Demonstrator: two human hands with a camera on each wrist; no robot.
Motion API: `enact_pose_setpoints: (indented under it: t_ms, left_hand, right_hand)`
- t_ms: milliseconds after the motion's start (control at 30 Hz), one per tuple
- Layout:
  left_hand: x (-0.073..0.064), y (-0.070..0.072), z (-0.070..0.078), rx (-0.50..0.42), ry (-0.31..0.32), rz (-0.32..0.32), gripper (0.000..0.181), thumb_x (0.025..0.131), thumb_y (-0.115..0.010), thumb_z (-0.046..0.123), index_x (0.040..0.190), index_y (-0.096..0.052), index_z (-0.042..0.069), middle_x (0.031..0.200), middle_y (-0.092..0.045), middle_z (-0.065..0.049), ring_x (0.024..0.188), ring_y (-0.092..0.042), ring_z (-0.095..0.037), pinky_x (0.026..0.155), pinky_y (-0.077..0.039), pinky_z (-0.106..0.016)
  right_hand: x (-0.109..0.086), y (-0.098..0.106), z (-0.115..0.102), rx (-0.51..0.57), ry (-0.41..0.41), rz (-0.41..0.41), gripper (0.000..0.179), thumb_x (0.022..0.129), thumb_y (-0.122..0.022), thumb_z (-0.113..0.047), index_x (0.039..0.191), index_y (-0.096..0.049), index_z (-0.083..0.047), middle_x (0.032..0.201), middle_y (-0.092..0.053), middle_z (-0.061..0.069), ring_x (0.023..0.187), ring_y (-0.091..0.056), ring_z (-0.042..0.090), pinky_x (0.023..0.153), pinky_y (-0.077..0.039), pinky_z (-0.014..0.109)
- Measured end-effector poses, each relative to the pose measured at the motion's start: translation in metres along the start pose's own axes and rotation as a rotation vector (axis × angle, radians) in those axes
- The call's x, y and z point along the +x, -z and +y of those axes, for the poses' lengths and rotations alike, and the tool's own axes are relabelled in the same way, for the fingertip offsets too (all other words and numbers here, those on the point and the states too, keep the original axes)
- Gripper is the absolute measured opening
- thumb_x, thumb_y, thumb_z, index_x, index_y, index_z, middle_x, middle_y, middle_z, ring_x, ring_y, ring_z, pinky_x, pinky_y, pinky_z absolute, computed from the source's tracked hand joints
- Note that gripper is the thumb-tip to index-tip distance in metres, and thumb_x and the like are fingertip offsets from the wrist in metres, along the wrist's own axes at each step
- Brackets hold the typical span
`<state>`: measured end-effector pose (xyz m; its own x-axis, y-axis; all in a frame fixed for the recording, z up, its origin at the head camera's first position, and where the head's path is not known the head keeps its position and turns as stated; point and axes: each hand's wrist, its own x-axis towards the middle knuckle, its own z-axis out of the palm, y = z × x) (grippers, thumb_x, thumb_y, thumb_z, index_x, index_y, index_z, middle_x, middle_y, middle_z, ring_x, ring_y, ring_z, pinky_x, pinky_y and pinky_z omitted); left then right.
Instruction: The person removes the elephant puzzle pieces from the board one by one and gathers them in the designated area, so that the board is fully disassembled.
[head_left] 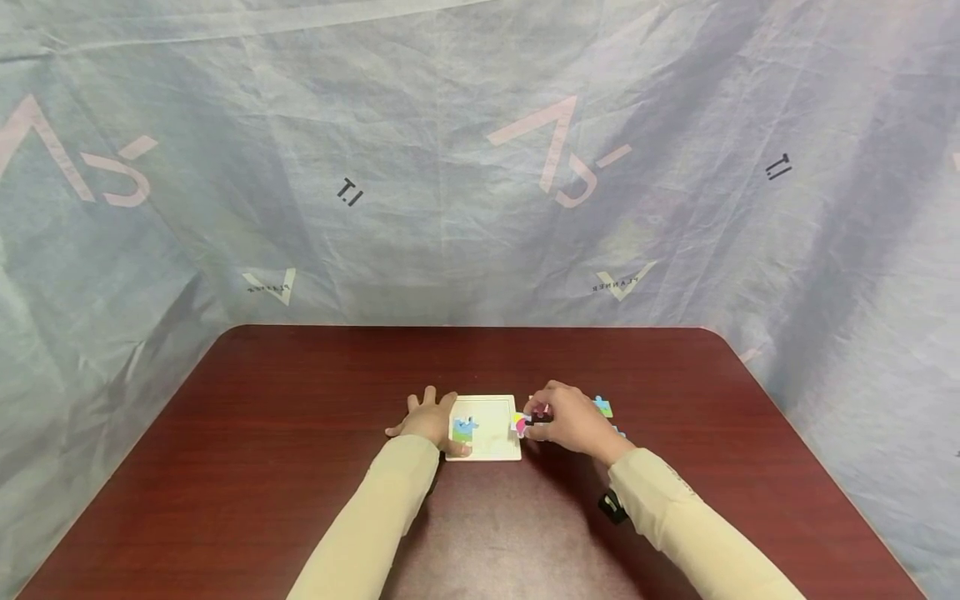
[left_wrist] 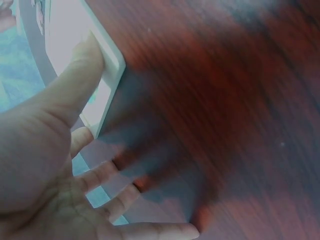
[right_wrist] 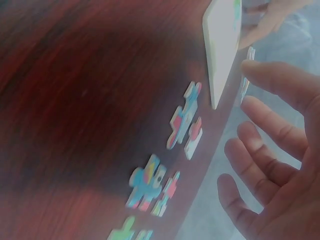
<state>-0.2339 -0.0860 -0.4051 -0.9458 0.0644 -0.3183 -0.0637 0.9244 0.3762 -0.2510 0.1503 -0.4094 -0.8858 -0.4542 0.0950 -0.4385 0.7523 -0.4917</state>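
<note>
A pale wooden puzzle tray (head_left: 495, 442) lies on the table, with a blue-and-green puzzle piece (head_left: 462, 432) inside its left part. My left hand (head_left: 427, 421) rests at the tray's left side, fingers spread on the table. Its thumb (left_wrist: 87, 60) lies over the tray's rim in the left wrist view. Beside the tray's right edge, my right hand (head_left: 573, 419) pinches a yellow-and-pink puzzle piece (head_left: 519, 424) between thumb and fingertips. That piece (right_wrist: 247, 75) shows edge-on in the right wrist view.
Several loose puzzle pieces (right_wrist: 148, 182) lie on the table right of the tray, some partly hidden by my right hand in the head view; one (head_left: 603, 407) shows beyond it. The dark red table (head_left: 300, 417) meets a grey printed cloth (head_left: 450, 208) behind.
</note>
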Motion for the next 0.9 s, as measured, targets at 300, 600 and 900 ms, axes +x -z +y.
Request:
enact_pose_setpoints:
  t_ms: [300,600,900]
  left_hand:
    - [0.001,-0.001,0.0,0.013,0.001,-0.002,0.095,0.081,-0.089,0.03,0.158,-0.036,0.015,0.165,-0.019,-0.02,0.15,-0.014,-0.046,0.095,-0.034,-0.082]
    - [0.007,-0.004,-0.001,0.029,-0.002,-0.006,0.096,0.079,-0.09,0.031,0.158,-0.037,0.015,0.164,-0.021,-0.021,0.149,-0.016,-0.047,0.093,-0.036,-0.082]
    - [0.004,-0.001,-0.003,0.004,-0.018,-0.011,0.096,0.082,-0.088,0.031,0.159,-0.034,0.012,0.165,-0.017,-0.023,0.15,-0.014,-0.049,0.093,-0.033,-0.084]
  right_hand:
    - [-0.017,0.005,0.013,0.01,0.004,0.009,0.017,0.08,-0.086,-0.015,0.093,-0.075,-0.013,0.093,-0.062,0.003,0.083,-0.06,0.023,0.071,-0.049,0.033]
    - [-0.039,0.003,0.024,-0.056,-0.003,-0.018,0.019,0.08,-0.088,-0.02,0.093,-0.075,-0.017,0.098,-0.063,-0.002,0.099,-0.065,0.026,0.076,-0.052,0.039]
    - [-0.05,-0.004,0.031,-0.039,0.068,-0.025,0.018,0.08,-0.088,-0.018,0.092,-0.075,-0.018,0.087,-0.057,-0.007,0.075,-0.053,0.01,0.063,-0.044,0.025]
